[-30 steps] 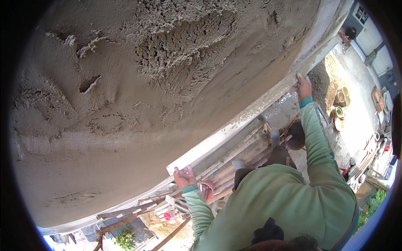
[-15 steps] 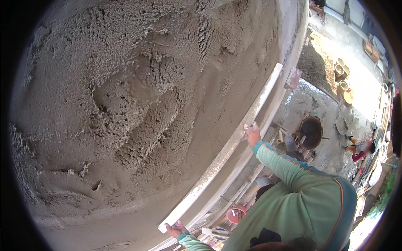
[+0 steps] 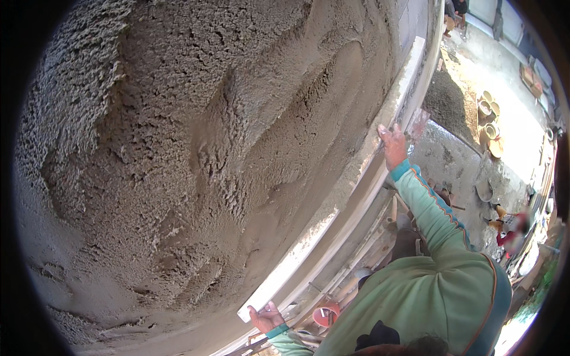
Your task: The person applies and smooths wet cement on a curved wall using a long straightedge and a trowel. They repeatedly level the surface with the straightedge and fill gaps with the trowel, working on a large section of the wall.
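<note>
Wet grey mortar point(image 3: 178, 148) covers the wall in rough ridges and smoother swept patches. A long pale straightedge point(image 3: 297, 252) lies slantwise against it, with mortar smeared over its middle. My left hand point(image 3: 267, 317) is closed around the straightedge's lower end. Farther up, my right hand point(image 3: 393, 147) grips its outer edge, with fingers hooked over the side. The fingertips of both hands are partly hidden by the straightedge.
Beneath me are planks point(image 3: 371, 249) and an orange-red bucket point(image 3: 325, 314). On the ground to the right lie a sand pile point(image 3: 442, 98), several buckets point(image 3: 490, 127) and a shovel pan point(image 3: 484, 188). Another person point(image 3: 510, 228) is at the far right.
Both hands have moved up and right with the straightedge, its upper end shifting most. More mortar now coats its middle. My right arm now hides most of the dark round basin below.
</note>
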Demonstrator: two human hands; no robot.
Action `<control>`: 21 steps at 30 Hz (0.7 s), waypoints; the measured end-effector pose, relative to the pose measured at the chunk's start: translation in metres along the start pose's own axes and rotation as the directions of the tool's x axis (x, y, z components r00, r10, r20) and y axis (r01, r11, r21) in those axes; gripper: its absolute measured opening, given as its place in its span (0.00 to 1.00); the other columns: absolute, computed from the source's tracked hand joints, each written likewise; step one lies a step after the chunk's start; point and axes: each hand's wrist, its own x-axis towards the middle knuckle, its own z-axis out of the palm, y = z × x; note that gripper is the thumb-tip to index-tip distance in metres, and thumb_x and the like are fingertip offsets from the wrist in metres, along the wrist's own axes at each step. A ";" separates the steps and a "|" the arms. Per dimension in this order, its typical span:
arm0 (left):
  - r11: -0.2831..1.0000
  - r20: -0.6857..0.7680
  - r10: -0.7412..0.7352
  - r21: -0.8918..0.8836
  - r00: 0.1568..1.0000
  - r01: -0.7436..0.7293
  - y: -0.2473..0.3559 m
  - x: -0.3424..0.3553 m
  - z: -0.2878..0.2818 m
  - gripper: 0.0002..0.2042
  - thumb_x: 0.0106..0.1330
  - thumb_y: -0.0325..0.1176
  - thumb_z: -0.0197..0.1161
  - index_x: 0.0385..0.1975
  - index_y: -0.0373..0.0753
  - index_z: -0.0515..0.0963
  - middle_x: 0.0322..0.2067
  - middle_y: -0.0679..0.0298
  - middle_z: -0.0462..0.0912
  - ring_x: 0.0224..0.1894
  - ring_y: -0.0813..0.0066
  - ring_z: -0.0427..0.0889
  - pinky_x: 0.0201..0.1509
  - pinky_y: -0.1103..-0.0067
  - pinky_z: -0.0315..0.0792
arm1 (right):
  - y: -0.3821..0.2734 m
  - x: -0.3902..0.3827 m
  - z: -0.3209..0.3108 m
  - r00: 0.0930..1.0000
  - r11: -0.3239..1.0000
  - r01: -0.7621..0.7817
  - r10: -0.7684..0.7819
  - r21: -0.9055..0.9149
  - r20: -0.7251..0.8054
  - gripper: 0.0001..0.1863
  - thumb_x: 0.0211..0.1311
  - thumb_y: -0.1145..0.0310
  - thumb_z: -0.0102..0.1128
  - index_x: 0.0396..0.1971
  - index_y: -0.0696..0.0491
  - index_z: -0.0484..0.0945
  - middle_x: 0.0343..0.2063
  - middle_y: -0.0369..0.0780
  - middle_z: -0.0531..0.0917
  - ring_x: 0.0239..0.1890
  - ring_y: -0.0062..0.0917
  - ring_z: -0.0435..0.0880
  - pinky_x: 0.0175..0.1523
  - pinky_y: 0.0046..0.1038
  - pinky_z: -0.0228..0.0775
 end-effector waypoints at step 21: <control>0.888 0.271 -0.316 -0.253 0.909 0.384 -0.079 -0.041 0.036 0.25 0.56 0.43 0.65 0.54 0.41 0.74 0.54 0.58 0.80 0.60 0.58 0.76 0.67 0.58 0.68 | -0.115 0.103 -0.102 0.972 0.797 -0.007 -0.136 -0.604 -0.192 0.30 0.61 0.48 0.61 0.48 0.62 0.78 0.34 0.49 0.85 0.36 0.36 0.86 0.43 0.37 0.79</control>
